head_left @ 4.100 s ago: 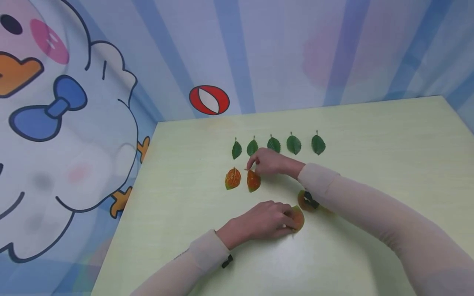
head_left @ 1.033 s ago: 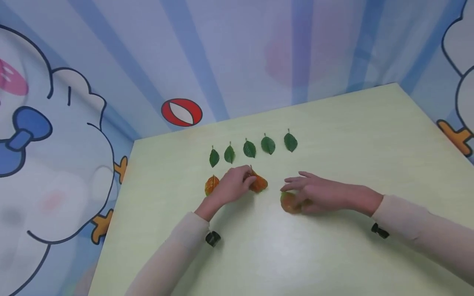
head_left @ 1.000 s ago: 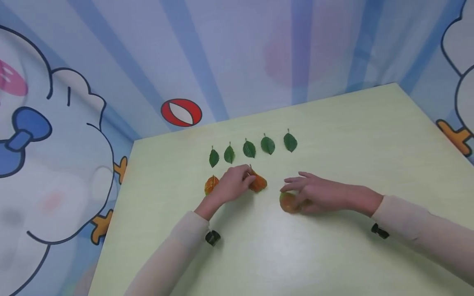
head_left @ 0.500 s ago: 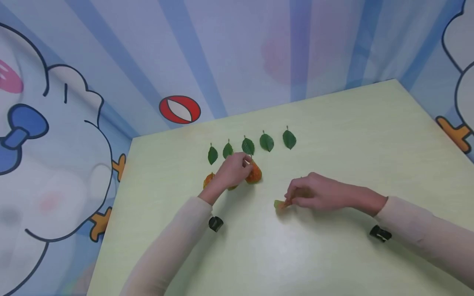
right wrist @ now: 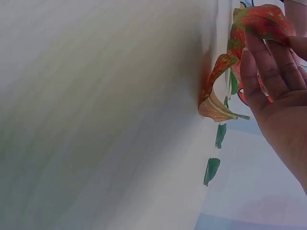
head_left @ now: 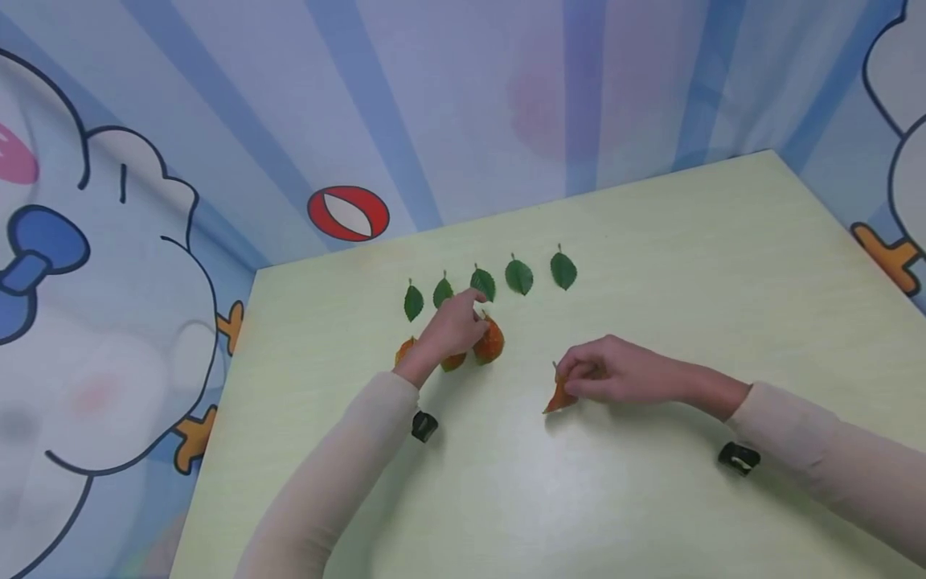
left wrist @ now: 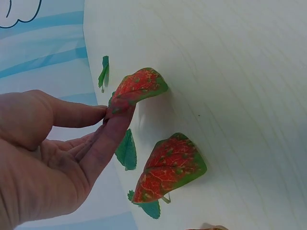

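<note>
In the head view my left hand is over a row of orange-red leaves, its thumb at the stem end of the rightmost leaf. The left wrist view has that leaf pinched between thumb and finger, its far edge raised off the table. Partly hidden beneath the left hand are a middle orange leaf and a left one. My right hand pinches a curled orange leaf, stem toward the wall. A curled leaf with a pale underside appears beside the fingers in the right wrist view.
Several green leaves form a row behind the orange ones, stems toward the wall. The pale yellow-green table meets a blue-striped backdrop with cartoon figures. Black wrist cameras sit at both sleeves.
Over four seconds, my left hand has come up to the orange row, and my right hand has left it. Lately the left hand's leaf shifted left, and the right hand's leaf was lifted and turned.
</note>
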Motion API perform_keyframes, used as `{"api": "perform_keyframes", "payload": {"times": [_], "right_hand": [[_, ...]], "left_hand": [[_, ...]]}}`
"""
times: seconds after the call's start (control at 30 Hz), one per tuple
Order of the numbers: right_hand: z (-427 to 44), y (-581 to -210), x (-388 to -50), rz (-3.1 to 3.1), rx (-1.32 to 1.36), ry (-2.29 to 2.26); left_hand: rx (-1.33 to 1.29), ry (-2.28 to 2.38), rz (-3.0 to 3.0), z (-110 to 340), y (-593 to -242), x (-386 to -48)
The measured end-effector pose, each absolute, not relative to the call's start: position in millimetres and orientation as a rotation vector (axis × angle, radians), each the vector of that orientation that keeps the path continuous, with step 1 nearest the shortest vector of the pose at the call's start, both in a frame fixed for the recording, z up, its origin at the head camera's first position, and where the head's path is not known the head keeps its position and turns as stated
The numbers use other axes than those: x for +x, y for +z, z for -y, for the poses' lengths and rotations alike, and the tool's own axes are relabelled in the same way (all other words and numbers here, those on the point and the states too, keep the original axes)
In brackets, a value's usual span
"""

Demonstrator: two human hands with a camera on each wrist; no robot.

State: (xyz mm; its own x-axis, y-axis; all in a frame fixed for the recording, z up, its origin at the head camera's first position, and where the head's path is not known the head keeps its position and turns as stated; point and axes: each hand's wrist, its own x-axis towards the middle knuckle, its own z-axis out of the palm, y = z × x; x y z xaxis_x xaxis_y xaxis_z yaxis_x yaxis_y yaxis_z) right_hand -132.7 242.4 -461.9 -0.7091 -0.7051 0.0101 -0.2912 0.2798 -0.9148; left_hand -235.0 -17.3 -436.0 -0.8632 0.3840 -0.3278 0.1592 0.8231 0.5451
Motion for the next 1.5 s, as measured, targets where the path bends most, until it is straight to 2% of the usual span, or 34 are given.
{"api": "perform_keyframes", "payload": {"times": [0.7,1.5], "right_hand": [[-237.5,-473.8,-128.3,-2.183,-0.9,-1.403],[-237.2,-471.4,-129.2,-2.207,-0.858,-1.396]], "left_hand": [[0.355,0.777,-2.53,11.0,-451.1,-238.8],[0.378,0.806,-2.555,11.8,-448.5,-236.6]]}}
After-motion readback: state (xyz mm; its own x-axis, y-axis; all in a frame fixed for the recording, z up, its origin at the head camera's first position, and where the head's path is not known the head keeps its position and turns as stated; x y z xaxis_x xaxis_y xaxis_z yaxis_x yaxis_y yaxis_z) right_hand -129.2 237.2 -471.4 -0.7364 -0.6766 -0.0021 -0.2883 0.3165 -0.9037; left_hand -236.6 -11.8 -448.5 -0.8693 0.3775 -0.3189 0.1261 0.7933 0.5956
